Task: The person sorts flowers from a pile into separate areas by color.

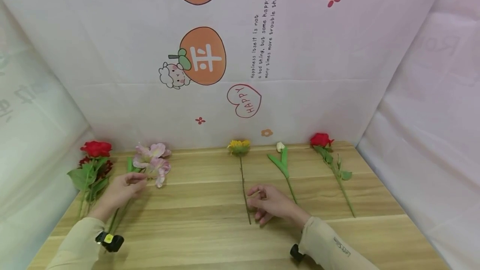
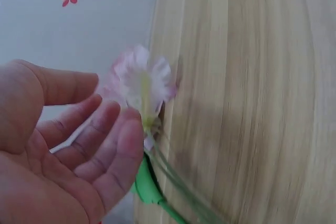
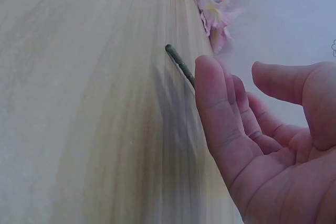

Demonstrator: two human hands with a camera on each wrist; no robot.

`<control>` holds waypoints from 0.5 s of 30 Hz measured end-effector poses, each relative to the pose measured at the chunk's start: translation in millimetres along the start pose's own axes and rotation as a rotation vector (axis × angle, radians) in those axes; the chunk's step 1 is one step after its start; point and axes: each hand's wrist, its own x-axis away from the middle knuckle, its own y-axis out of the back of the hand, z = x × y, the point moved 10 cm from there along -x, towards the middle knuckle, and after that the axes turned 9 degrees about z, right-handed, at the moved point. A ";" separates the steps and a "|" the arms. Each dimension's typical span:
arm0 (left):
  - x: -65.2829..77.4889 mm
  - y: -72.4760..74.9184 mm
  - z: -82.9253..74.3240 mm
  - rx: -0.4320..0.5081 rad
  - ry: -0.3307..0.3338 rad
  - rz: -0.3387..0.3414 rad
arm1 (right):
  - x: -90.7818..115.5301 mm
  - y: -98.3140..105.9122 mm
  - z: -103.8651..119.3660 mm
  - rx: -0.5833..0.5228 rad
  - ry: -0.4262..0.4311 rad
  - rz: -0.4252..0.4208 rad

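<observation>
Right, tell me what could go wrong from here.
The right hand is right beside the thin stem of the yellow flower, so a slight brush might roll it aside. In the head view, the right wrist hides the white tulip's lower end, which could get dragged. The left hand is close to the pink flowers, so its fingers may bend a petal.

Location type: a screened booth, arranged as a recording station. Indicators: a wood-grain bench [image 1: 195, 211]; a white back sheet [image 1: 300, 45] printed with cartoons and lettering; a white left sheet [image 1: 33, 136] and a white right sheet [image 1: 431, 128] closing both flanks; black wrist-worn units [image 1: 112, 243]. Surrounding building: not identifiable
</observation>
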 end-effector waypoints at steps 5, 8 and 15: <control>0.2 10.8 7.1 -0.183 0.034 -0.027 | 0.8 -0.5 1.8 0.003 0.008 0.001; -1.6 14.3 10.6 -0.250 0.029 -0.042 | 2.0 -1.3 2.7 -0.001 0.011 0.005; -4.9 13.4 22.3 -0.260 0.056 -0.017 | 3.5 -3.1 4.0 -0.018 0.016 0.020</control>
